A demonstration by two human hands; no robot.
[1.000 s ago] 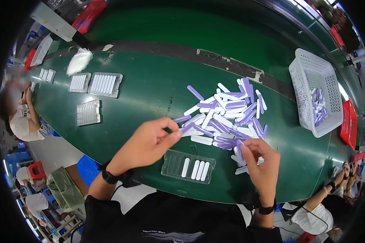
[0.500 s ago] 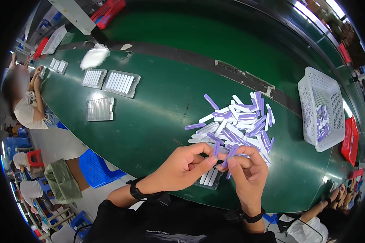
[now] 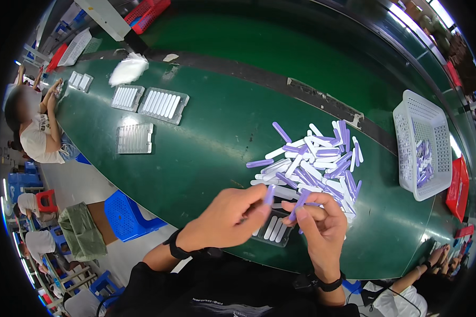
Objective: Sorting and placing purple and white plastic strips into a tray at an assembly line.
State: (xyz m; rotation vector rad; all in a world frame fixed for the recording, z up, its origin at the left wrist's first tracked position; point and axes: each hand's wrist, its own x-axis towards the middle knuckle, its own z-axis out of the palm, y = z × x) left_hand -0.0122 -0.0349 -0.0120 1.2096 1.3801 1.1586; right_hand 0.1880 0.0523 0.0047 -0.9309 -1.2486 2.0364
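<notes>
My left hand (image 3: 225,219) pinches a short purple stick (image 3: 269,194) between thumb and fingers. My right hand (image 3: 320,224) holds another purple stick (image 3: 300,203) close beside it. Both hands hover above a clear slotted tray (image 3: 274,230) at the near table edge, with a few white sticks lying in its slots. Just beyond lies a loose pile of purple and white sticks (image 3: 314,161) on the green table (image 3: 211,142).
A white mesh basket (image 3: 420,142) with purple sticks stands at the right. Clear trays (image 3: 163,104), one empty (image 3: 135,138), lie at the left, near a white bag (image 3: 128,70). Another person (image 3: 31,127) sits at the table's left end. Red bins and blue stools surround the table.
Both hands have drawn together over the clear tray, each now holding a purple stick. The head view has swung left, so the pile and basket sit further right.
</notes>
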